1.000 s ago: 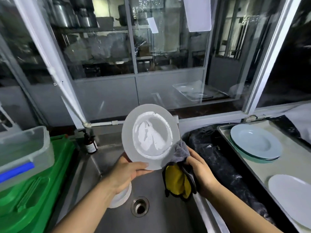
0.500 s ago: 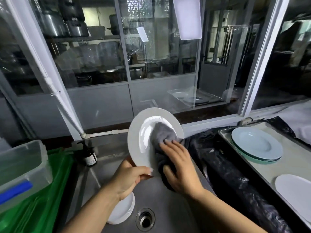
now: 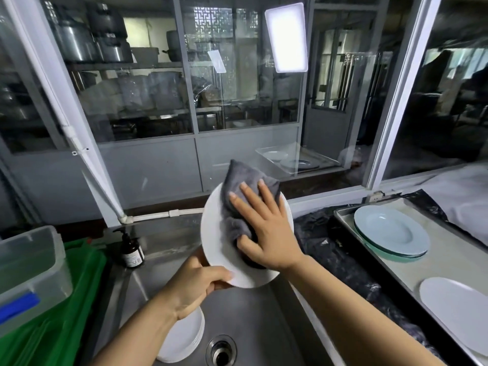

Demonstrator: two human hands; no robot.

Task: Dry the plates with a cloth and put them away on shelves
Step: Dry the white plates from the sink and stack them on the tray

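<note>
Left hand (image 3: 196, 282) pinching white plate (image 3: 215, 249) upright over sink (image 3: 253, 320) for draining; right hand (image 3: 266, 233), fingers (image 3: 244, 206) spread flat, pressing grey cloth (image 3: 239, 186) against face.

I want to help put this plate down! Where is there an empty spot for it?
On the tray, the bare patch between the pale green plates and the white plate. The sink floor right of the drain is free too. Its left corner is crowded by stacked plates.
</note>
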